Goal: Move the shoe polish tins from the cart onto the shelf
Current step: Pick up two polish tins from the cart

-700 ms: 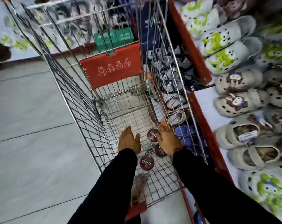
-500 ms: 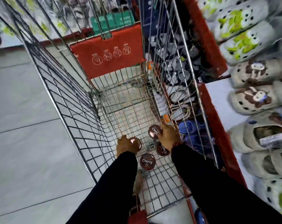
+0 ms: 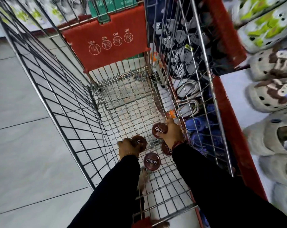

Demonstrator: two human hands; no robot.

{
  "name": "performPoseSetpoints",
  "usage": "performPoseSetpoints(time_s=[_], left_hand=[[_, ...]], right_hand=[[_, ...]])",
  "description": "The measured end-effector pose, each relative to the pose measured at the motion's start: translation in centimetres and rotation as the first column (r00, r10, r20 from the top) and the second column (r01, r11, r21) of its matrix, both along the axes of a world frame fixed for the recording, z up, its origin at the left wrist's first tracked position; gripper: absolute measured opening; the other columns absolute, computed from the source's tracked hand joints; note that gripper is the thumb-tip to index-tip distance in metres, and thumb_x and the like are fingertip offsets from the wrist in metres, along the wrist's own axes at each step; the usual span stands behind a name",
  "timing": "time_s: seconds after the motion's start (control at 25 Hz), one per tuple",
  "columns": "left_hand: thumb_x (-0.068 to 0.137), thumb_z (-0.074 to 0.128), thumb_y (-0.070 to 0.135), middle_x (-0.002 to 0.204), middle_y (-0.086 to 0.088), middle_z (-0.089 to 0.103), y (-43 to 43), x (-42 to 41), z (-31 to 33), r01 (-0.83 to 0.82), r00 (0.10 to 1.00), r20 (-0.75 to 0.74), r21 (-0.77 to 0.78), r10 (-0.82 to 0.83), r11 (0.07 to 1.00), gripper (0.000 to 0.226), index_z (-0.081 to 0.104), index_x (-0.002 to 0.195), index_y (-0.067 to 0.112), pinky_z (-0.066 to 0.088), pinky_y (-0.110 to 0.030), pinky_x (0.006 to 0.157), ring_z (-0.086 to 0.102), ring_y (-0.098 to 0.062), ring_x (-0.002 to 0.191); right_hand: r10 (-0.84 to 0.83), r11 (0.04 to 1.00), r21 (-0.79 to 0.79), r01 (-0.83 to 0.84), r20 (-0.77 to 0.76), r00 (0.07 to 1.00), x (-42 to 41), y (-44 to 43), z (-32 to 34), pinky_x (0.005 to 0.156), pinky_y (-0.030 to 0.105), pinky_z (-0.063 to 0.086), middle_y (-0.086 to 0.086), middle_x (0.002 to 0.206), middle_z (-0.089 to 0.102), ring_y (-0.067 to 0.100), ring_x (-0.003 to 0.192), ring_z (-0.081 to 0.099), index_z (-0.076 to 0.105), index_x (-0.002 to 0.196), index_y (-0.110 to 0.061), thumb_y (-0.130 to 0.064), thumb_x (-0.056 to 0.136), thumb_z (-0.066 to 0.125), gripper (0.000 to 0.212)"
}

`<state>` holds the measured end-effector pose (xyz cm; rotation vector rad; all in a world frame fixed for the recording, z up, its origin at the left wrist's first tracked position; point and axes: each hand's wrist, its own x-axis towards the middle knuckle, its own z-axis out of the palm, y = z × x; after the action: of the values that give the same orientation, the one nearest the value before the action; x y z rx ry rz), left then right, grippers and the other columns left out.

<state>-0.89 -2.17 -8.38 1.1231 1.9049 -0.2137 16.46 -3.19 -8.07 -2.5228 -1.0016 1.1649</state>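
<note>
Deep in a wire cart [image 3: 70, 102], the left hand [image 3: 127, 148] grips one shoe polish tin [image 3: 139, 143] and the right hand [image 3: 172, 133] grips another [image 3: 159, 130]. Two tins remain on the cart floor: one [image 3: 151, 161] near, between the wrists, one [image 3: 165, 148] under the right wrist. The shelf [image 3: 238, 102] lies right.

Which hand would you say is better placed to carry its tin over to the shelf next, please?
The right hand, probably. It grips a Cherry tin beside the cart's right wall, the side nearest the slipper shelf. The left hand also holds a tin, but farther away.
</note>
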Motion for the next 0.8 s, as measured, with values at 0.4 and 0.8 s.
performPoseSetpoints(time_s=[0.4,0.8], left_hand=[[0.09,0.067,0.029,0.118,-0.014,0.075,0.1,-0.7,7.7,-0.221,0.97,0.138,0.145,0.202,0.964,0.035,0.073,0.118,0.01,0.048,-0.031,0.095,0.065,-0.03,0.117],[0.085,0.073,0.026,0.108,-0.021,0.076,-2.4,-2.1,23.7,-0.41,0.847,0.482,0.329,0.222,0.851,0.034,0.074,0.111,0.005,0.056,-0.049,0.097,0.072,-0.038,0.104]], right_hand=[[-0.329,0.925,0.134,0.355,-0.183,0.926,-0.7,-2.5,5.3,0.093,0.041,0.056,0.02,0.112,0.074,0.031,0.102,0.071,0.068,0.115,0.001,-0.016,0.086,0.075,0.034],[-0.439,0.715,0.336,0.613,-0.466,0.768,-1.5,-8.2,22.2,0.065,0.023,0.063,0.019,0.124,0.069,0.033,0.104,0.07,0.06,0.123,-0.001,-0.003,0.092,0.065,0.032]])
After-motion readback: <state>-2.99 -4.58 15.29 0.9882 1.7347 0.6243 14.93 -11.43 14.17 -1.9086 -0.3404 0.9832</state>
